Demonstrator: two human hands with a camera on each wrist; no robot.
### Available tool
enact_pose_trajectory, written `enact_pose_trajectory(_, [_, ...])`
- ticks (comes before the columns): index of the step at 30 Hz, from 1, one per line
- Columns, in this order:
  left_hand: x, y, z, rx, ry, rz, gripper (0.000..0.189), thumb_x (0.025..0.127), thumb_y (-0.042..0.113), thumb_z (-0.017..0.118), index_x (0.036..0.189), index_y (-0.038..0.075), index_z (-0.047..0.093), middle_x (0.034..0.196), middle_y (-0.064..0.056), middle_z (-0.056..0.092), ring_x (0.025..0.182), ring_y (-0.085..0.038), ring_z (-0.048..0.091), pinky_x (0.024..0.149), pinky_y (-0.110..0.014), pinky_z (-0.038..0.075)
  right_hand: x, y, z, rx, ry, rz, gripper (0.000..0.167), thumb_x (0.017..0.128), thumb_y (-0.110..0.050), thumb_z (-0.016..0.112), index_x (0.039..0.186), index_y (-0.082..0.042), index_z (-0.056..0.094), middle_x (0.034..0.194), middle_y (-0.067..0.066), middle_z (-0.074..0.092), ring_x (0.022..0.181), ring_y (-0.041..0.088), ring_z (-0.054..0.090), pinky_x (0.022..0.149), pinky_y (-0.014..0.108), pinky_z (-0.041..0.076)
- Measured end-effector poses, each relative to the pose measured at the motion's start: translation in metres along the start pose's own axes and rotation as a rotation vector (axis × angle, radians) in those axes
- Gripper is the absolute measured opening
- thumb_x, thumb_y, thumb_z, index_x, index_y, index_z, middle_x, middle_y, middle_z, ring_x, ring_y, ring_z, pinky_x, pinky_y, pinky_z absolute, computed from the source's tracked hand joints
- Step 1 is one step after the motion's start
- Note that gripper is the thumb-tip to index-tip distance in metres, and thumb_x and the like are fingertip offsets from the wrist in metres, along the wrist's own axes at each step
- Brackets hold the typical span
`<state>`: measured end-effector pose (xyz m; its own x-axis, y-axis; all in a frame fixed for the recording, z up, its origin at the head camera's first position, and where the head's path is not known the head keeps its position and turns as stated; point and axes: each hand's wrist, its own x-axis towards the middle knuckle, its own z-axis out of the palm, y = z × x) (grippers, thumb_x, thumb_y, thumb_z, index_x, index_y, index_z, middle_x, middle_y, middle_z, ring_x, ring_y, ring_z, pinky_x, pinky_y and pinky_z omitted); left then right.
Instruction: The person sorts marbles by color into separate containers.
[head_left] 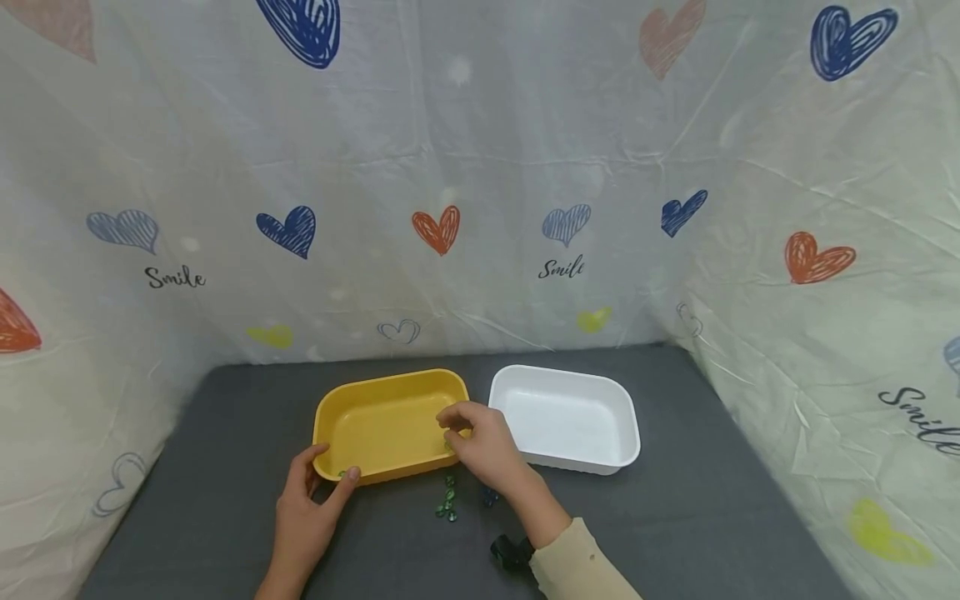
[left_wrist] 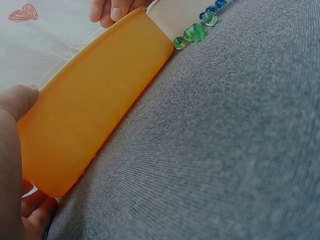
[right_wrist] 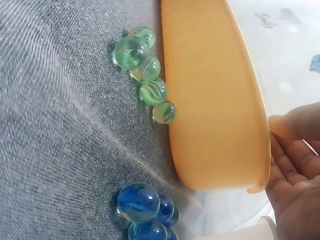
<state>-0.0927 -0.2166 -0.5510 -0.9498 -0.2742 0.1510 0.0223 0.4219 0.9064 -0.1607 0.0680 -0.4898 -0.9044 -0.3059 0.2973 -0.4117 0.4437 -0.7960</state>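
Note:
My left hand [head_left: 306,521] grips the near left corner of a yellow tray [head_left: 378,392], its thumb at the rim and its fingers round the outside. Over the tray's near right corner is my right hand [head_left: 486,446], fingers loosely bent with a gap between thumb and forefinger and nothing visible between them. A bit of green [head_left: 342,473] shows inside the tray beside the left thumb. Green marbles [right_wrist: 152,91] lie in a row on the cloth in front of the tray. Blue marbles [right_wrist: 139,202] sit in a cluster to their right, partly behind my right forearm in the head view.
Close to the yellow tray's right side stands a white tray [head_left: 566,375]. Dark grey cloth [head_left: 675,517] covers the table. A curtain [head_left: 480,167] printed with hearts hangs behind and along the sides. A black device [head_left: 512,552] shows at the right wrist.

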Motion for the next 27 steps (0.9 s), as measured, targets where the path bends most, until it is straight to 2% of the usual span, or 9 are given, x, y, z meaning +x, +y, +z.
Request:
enact_pose_trajectory(6, [0.0,-0.001,0.001,-0.005,0.001,-0.002,0.071,0.099,0.034,0.086,0.153,0.007,0.048,0.165,-0.025,0.045,0.152,-0.045,0.046,0.118,-0.065,0.039,-0.002,0.0,0.0,0.002,0.001,0.007,0.021,0.098,0.002,0.075,0.116,-0.008,0.08,0.113,0.0,0.078,0.105,0.015,0.074,0.097,0.04,0.062])
enact_pose_trajectory(19, [0.001,-0.002,-0.001,-0.003,0.008,-0.011,0.072,0.099,0.037,0.086,0.153,0.007,0.049,0.164,-0.024,0.045,0.151,-0.045,0.047,0.118,-0.065,0.039,-0.001,-0.005,0.0,0.015,0.008,-0.03,0.02,0.098,0.003,0.076,0.115,-0.006,0.08,0.112,0.0,0.078,0.105,0.013,0.074,0.096,0.037,0.062])
enact_pose_trajectory(27, [0.0,-0.002,0.0,0.005,0.009,0.003,0.071,0.099,0.034,0.086,0.153,0.006,0.049,0.163,-0.024,0.046,0.15,-0.045,0.048,0.117,-0.065,0.04,-0.004,-0.011,-0.005,0.031,0.008,-0.009,0.02,0.098,0.002,0.076,0.117,-0.004,0.08,0.113,0.0,0.078,0.106,0.015,0.074,0.096,0.037,0.062])
